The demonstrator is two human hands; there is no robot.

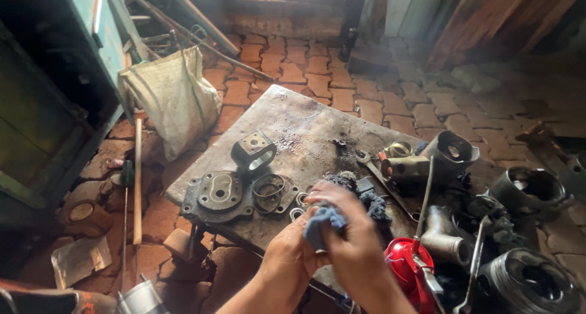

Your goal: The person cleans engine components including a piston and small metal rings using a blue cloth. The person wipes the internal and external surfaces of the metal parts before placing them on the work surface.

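Bare room was left on the far half of the tabletop [293, 115]. The near left was blocked by a flat cover plate [218, 195] and bracket [253, 150]; the right was crowded with cylinders [455, 152].

There is a single view, from a camera worn on the person's head, looking steeply down and forward over the tabletop [293, 124] toward the brick floor [317, 69] beyond it. It sits close: the two hands, left [287, 256] and right [354, 240], fill the lower middle of the frame, with the forearms cut off by the bottom edge. The sack [174, 97] lies toward the upper left and the far wall [274, 14] runs along the top.
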